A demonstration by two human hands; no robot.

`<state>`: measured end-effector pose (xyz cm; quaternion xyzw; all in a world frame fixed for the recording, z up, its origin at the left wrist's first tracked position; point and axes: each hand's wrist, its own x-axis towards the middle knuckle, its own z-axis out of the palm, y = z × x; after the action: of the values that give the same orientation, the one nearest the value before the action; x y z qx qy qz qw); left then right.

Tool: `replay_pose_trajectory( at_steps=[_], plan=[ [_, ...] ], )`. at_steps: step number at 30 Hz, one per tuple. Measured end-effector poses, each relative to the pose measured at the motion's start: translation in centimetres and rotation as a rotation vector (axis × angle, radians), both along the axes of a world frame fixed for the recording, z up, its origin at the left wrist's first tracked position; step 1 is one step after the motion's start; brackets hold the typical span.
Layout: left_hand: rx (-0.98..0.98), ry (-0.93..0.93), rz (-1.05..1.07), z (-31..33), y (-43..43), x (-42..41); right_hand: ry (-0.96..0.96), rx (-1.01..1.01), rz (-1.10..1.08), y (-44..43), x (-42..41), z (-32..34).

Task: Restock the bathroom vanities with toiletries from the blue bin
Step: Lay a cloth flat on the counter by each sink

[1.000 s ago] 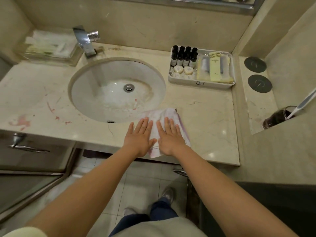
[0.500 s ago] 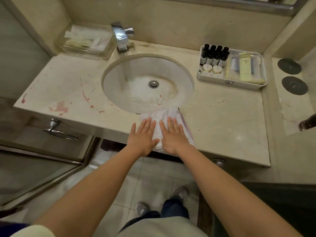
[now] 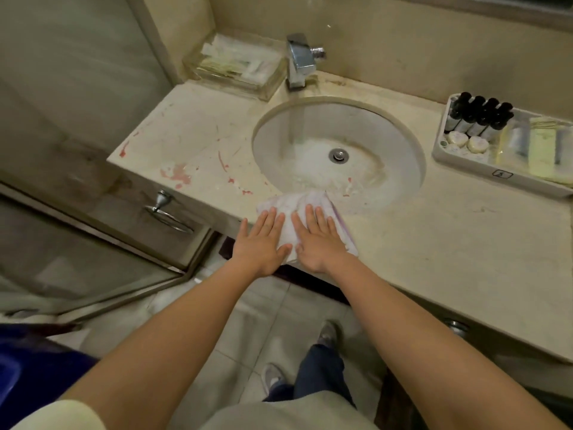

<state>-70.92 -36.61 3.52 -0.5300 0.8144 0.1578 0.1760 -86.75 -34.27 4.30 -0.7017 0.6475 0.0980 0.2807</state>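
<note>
Two questions: where is the bin, and what are your hands doing?

Me: The blue bin is low at my left side. Only its corner shows, so I can't tell what is in it. My left hand and right hand lie side by side at the front edge of the vanity counter. The fingers are straight and close together, and the palms press flat on a white cloth. They hold nothing.

So no restocking in hand?

Me: Not at this moment; I judge this to be wiping. Red smears mark the counter to my left, and the cloth sits just at the near rim of the sink basin. Water seems to run from the faucet.

And further back?

Me: The white tray to the right looks stocked. It has black-capped bottles standing in a row, round soaps in front of them and packets beside. The clear box at the rear left holds packets too. My guess is that this vanity is nearly done, with the smears yet to be cleaned. Any other vanities are out of view.
</note>
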Motion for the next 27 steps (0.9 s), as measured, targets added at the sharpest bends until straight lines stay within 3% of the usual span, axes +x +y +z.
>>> replay_pose_trajectory(
  at_steps=[15, 27],
  plan=[
    [0.020, -0.035, 0.362, 1.2, -5.0, 3.2, -0.054, 0.044, 0.299, -9.0, 3.6, 0.8],
    [0.061, -0.080, 0.405, 1.4, -9.5, 4.7, -0.091, 0.042, 0.387, -13.9, 5.2, 0.2]
  ],
)
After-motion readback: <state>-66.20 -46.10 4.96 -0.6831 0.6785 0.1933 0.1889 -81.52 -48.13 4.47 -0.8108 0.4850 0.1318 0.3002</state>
